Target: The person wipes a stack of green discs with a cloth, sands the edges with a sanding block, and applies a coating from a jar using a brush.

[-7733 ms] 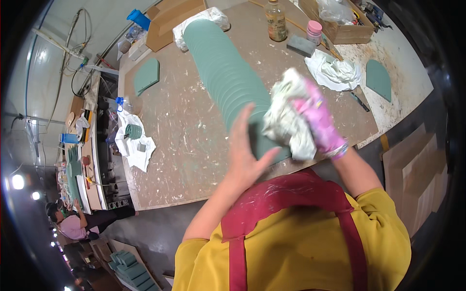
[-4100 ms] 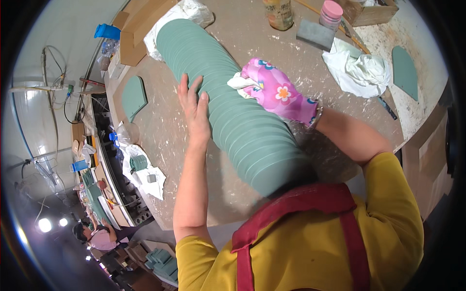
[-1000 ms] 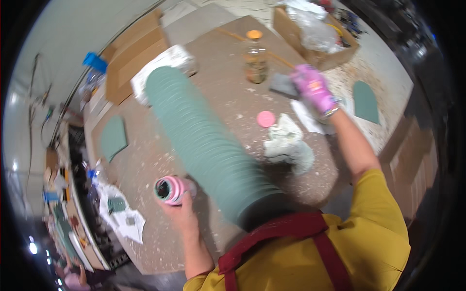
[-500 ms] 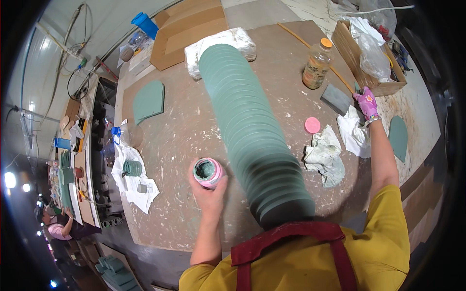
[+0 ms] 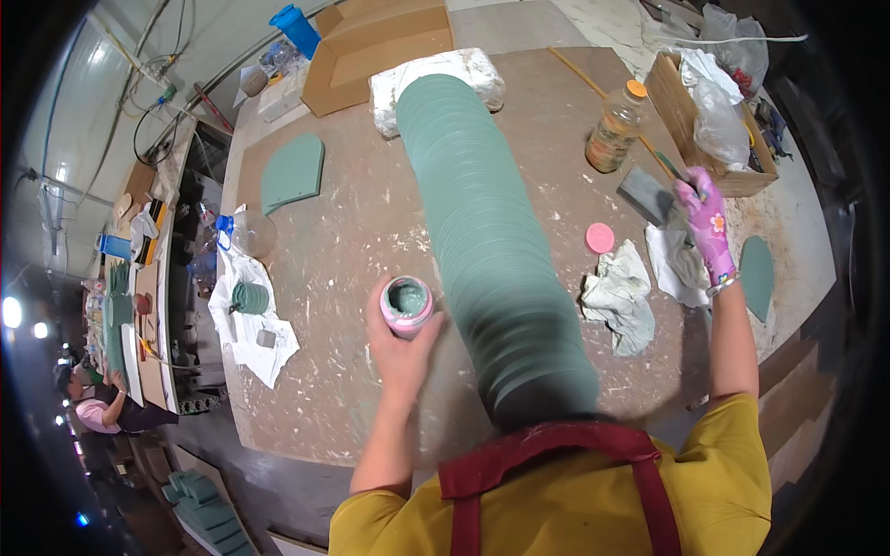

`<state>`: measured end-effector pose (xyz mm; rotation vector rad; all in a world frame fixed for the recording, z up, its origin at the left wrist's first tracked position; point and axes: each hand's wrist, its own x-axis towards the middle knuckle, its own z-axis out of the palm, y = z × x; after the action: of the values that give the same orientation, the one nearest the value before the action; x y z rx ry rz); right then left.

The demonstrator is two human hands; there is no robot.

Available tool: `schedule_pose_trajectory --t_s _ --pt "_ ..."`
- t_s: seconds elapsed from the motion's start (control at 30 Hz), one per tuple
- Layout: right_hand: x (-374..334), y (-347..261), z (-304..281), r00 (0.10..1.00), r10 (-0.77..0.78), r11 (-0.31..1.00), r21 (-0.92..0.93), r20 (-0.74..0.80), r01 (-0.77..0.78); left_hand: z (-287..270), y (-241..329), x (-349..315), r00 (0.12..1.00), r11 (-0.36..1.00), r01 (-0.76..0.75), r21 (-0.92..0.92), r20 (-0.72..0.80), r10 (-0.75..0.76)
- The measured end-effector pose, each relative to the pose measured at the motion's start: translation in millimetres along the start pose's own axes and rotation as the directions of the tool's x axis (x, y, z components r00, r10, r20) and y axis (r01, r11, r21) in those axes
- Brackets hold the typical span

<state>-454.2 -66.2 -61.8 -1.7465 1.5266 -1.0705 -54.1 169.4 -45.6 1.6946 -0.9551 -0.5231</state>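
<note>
My bare left hand [image 5: 400, 361] is wrapped round a small pink-and-white jar [image 5: 405, 322]. The jar has no lid on and holds grey-green paste. To its right, a long row of stacked grey-green discs [image 5: 482, 204] runs away from me. At the right, my right hand [image 5: 710, 227] wears a purple flowered glove, its fingers curled closed beside a dark grey block [image 5: 646, 195]. A narrow greenish piece and the near end of a long wooden stick [image 5: 577, 67] meet its fingertips; what it grips is unclear. A round pink lid [image 5: 600, 238] lies nearby.
Crumpled white cloths [image 5: 619, 301] lie right of the discs, below a bottle with an orange cap [image 5: 616, 130]. A cardboard box [image 5: 681, 111] stands far right. Flat green pieces [image 5: 295, 174] lie on either side. At far left, a person [image 5: 102, 408] works at another bench.
My gloved right hand has lifted back a little from the block, with more of the glove showing. The view has shifted slightly. My left hand still holds the jar.
</note>
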Motion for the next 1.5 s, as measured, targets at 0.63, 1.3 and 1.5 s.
schedule_pose_trajectory --t_s 0.63,1.3,1.5 --pt "-171 -230 51 0.269 -0.638 0.483 0.103 0.721 0.870 -39 33 -87 0.746 0.731 -0.653 0.199 0.334 0.576" --pt "-206 -209 53 0.285 -0.648 0.552 0.177 0.707 0.815 -36 43 -113 0.732 0.779 -0.613 0.132 0.467 0.496" --pt "-198 -202 47 0.412 -0.365 0.919 0.251 0.835 0.304 -27 43 -116 0.738 0.792 -0.595 0.139 0.485 0.469"
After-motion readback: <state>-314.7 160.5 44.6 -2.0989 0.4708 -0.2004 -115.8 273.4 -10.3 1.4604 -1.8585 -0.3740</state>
